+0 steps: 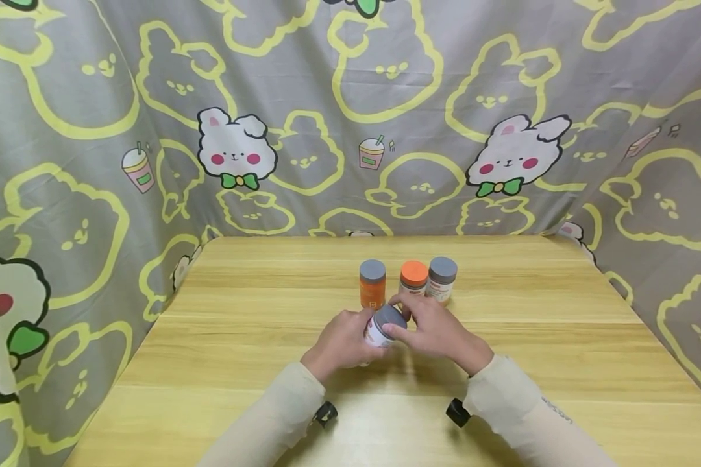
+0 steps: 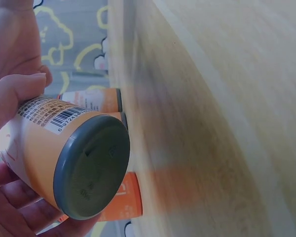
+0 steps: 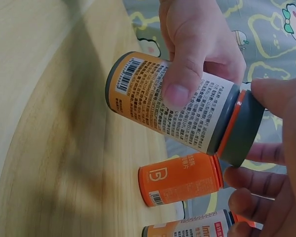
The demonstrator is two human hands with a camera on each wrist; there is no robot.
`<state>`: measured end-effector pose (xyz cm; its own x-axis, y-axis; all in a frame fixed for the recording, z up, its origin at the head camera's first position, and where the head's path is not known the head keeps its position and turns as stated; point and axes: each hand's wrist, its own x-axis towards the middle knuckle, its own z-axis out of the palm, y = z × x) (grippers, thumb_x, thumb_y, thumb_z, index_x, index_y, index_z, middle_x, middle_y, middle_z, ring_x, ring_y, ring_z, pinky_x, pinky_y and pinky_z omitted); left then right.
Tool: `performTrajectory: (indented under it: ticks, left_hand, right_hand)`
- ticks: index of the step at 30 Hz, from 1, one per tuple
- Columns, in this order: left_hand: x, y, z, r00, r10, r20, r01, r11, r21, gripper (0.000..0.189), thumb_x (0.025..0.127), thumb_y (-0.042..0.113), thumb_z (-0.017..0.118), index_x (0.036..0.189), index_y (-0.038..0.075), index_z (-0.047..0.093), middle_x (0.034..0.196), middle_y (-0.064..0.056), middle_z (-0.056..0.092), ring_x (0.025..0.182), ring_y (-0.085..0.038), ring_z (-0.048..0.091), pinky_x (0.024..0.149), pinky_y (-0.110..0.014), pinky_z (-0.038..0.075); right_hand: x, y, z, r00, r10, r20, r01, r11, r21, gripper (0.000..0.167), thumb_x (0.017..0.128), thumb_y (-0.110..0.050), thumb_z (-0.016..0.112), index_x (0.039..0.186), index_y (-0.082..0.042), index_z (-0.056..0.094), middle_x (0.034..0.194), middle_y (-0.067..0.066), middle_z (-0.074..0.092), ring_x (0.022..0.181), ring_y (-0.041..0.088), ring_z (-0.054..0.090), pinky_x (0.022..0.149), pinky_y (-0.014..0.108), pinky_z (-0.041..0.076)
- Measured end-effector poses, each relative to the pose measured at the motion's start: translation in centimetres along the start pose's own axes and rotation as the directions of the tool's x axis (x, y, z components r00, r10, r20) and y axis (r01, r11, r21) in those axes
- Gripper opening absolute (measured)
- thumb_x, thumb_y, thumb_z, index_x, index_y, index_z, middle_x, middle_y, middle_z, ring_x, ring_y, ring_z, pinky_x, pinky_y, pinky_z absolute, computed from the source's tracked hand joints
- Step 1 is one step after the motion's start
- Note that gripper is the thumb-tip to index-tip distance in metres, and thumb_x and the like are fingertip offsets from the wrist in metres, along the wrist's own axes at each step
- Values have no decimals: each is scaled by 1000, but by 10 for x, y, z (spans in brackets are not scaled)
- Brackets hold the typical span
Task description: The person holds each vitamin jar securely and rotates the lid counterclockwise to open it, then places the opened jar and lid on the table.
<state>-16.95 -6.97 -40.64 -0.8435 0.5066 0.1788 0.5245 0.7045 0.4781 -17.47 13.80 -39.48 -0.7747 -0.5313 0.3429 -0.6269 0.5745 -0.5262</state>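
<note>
1. Holds a white-and-orange bottle point(image 3: 187, 117) inside a two-handed grip, clear of the wooden table point(image 1: 222, 363) below.
2. Tilts its long axis off upright: grey lid point(image 3: 244, 131) uppermost, on the right-hand side of the grip; base point(image 2: 93, 165) lower, facing the left wrist.
3. Wraps the left hand point(image 1: 344, 338) round the body, thumb laid across its side.
4. Pinches the lid between thumb and fingertips of the right hand point(image 1: 435, 329), the hand nearer that end.
5. Splits the grip along that axis: lid to the right, body to the left.
6. Has an orange bottle point(image 1: 372, 290) just beyond the grip, an orange-lidded bottle point(image 1: 413, 275) beyond and slightly right, and a grey-lidded bottle point(image 1: 442, 285) farther right, close beside it.
7. Faces a patterned curtain point(image 1: 309, 78) well beyond, behind the table.
</note>
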Motion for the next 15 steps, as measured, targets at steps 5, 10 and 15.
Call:
performTrajectory:
  ticks: [5,10,15]
  left_hand:
    - [0,0,0,1000,-4,0,4,1000,1,41,72,38,81,97,12,61,72,6,59,60,-7,54,53,-23,44]
    - [-1,0,2,1000,-7,1,7,1000,-12,42,72,38,82,98,13,62,73,6,60,62,-6,54,54,-23,45]
    - [-1,0,2,1000,-9,-5,9,1000,-12,41,71,38,82,98,14,62,73,6,60,62,-6,55,54,-23,45]
  right_hand:
    - [-1,1,-1,1000,-12,7,12,1000,4,37,88,-36,70,114,-12,61,84,-6,58,62,9,47,55,26,42]
    - [-3,1,-2,1000,-9,21,10,1000,-29,42,88,-37,68,118,-9,59,87,-5,60,72,16,57,62,28,45]
    - [-2,1,0,1000,29,3,-29,998,-50,39,90,-41,66,113,-10,60,76,-7,54,64,11,51,56,26,42]
